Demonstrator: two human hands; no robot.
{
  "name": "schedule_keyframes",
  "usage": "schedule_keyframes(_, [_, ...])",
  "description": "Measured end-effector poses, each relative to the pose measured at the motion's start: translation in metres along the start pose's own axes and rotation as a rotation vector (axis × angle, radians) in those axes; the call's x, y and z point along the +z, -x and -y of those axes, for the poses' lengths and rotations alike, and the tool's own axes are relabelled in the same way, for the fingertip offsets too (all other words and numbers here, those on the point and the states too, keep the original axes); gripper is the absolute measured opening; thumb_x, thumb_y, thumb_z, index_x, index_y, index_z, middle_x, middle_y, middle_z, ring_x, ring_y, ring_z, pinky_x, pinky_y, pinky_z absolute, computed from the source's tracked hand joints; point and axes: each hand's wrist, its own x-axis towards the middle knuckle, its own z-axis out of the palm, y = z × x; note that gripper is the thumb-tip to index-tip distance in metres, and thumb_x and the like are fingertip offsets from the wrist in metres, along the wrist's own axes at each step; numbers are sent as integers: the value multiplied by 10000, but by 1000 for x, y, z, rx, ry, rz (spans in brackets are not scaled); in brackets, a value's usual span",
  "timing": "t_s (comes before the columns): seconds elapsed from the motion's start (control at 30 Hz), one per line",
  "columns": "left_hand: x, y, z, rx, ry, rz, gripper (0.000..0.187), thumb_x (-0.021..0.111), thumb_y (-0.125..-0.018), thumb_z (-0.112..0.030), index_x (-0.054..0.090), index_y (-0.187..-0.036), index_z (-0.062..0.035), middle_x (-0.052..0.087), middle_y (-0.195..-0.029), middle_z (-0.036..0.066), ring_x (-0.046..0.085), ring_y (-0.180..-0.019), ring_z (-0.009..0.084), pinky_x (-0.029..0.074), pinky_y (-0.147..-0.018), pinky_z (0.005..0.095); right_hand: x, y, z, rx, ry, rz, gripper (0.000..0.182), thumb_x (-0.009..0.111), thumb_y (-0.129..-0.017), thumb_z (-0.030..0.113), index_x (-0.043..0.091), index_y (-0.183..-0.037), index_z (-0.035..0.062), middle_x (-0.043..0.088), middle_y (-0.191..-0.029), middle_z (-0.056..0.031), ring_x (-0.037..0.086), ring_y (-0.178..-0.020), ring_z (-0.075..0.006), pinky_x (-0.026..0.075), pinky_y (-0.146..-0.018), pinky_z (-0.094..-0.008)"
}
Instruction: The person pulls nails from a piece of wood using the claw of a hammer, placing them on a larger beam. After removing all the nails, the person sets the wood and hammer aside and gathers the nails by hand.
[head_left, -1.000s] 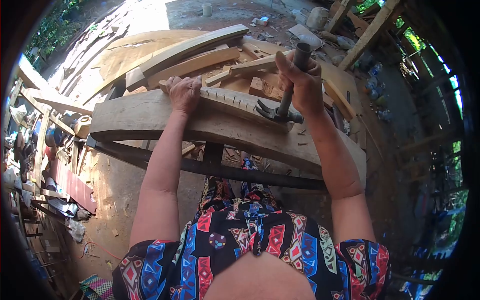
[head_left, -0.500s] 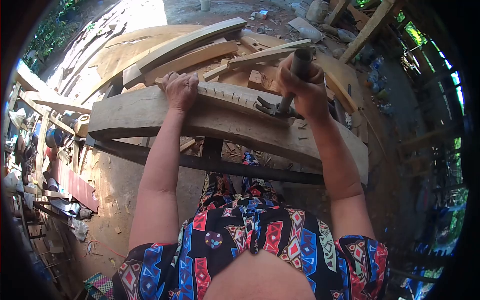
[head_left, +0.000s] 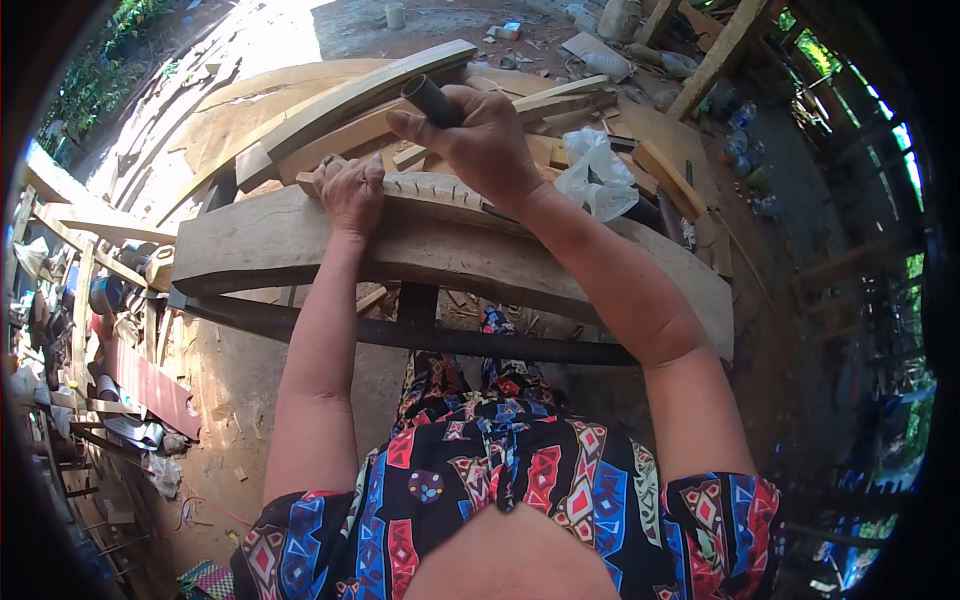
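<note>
The person wore a short-sleeved patterned shirt (head_left: 480, 500) on a black ground, printed with red, blue and white geometric shapes. Both forearms were bare, and the hands ungloved.
</note>
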Motion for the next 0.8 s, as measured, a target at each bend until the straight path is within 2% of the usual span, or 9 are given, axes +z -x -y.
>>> schedule_keyframes(0.1, [0,-4,1,-9,18,45,441,409,-902,-401,652,-671,-114,604,-710,29,529,-831,236,291,-940,393,-48,10,10,209,-167,9,281,727,-794,320,627,-665,91,516,-518,28,474,-469,-78,355,-458,-242])
schedule_keyframes(0.13, [-2,-2,1,-33,15,109,439,416,-900,-404,647,-664,-114,604,-709,31,529,-828,237,294,-934,391,-92,11,-6,199,-385,-31,267,705,-824,279,566,-664,116,438,-500,52,420,-433,-52,324,-436,-226])
schedule_keyframes(0.17, [-2,0,0,-42,11,108,439,416,-900,-404,647,-664,-114,604,-709,31,529,-828,237,294,-934,391,-117,13,-21,320,-678,83,294,699,-832,244,506,-647,123,388,-496,66,361,-389,-41,287,-397,-216])
schedule_keyframes(0.2, [-1,1,-3,-43,19,90,439,423,-897,-404,640,-651,-113,606,-711,33,526,-819,240,299,-917,389,-108,10,-16,317,-680,98,294,699,-832,244,506,-647,123,388,-496,66,361,-389,-41,287,-397,-216])
schedule_keyframes(0.37, [1,2,-6,-26,53,82,440,441,-892,-403,624,-621,-109,602,-704,42,513,-788,250,311,-866,384,-96,12,0,300,-550,-133,298,713,-819,241,509,-637,123,395,-481,65,361,-391,-39,277,-387,-216])
schedule_keyframes(0.57, [5,1,-6,35,40,36,448,441,-894,-407,614,-613,-104,581,-678,48,503,-770,254,311,-848,380,-39,-14,5,248,-177,2,286,722,-793,317,647,-691,61,504,-509,15,455,-457,-65,352,-444,-258])
schedule_keyframes(0.63, [5,1,-6,42,33,30,447,435,-897,-404,612,-618,-102,584,-683,48,503,-763,255,310,-849,380,-29,-17,0,122,-2,18,348,722,-775,380,690,-745,35,562,-546,-19,514,-515,-102,403,-507,-278])
schedule_keyframes(0.73, [4,0,-8,11,52,55,455,424,-903,-405,611,-624,-99,583,-682,50,503,-760,260,310,-850,383,-31,-19,-3,169,-44,44,397,732,-752,411,695,-771,16,592,-575,-39,556,-583,-128,435,-573,-295])
schedule_keyframes(0.8, [3,0,-8,9,41,86,460,419,-906,-407,609,-621,-99,584,-683,52,503,-759,261,310,-853,383,-33,-15,-6,122,-47,50,372,726,-768,390,684,-740,21,579,-557,-32,543,-548,-111,426,-534,-281])
